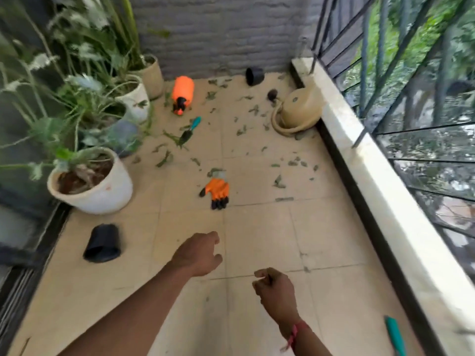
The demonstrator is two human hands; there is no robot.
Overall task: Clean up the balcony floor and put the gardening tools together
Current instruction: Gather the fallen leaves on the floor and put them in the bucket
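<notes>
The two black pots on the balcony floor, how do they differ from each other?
The near black pot lies close to the big white planter; the far black pot lies by the grey wall. The near one sits on bare tile, the far one among scattered leaves. Both are tipped on their sides.

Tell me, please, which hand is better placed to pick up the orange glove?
Probably the left. The left hand is stretched forward, almost straight below the orange glove in the picture. The right hand sits farther back and off to the side.
</notes>
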